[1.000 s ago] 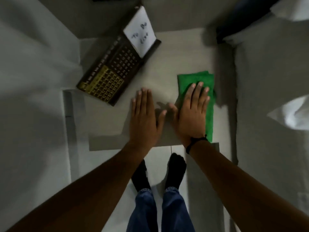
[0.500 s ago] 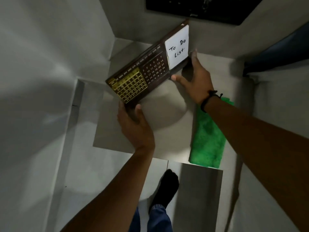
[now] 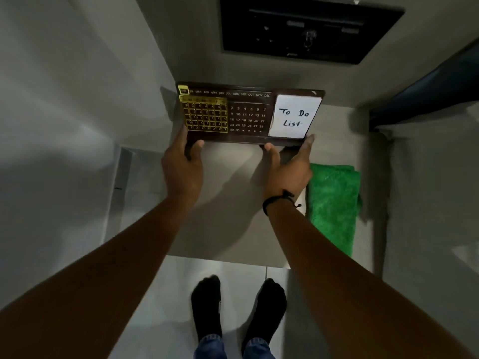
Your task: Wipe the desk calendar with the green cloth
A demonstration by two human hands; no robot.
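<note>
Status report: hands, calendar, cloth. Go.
Left hand and right hand each have a grip on the dark brown desk calendar. Folded green cloth untouched on the grey tabletop. Nothing in the way.

— What is written on the calendar (image 3: 248, 114)?
— Months up to DEC are printed along its top, dates 2 to 31 below.
— And on the white note (image 3: 294, 116)?
— "To Do List" is handwritten.

The desk calendar (image 3: 248, 114) is held over the far edge of the table (image 3: 233, 203); the cloth (image 3: 333, 206) is laid along the table's right edge.
</note>
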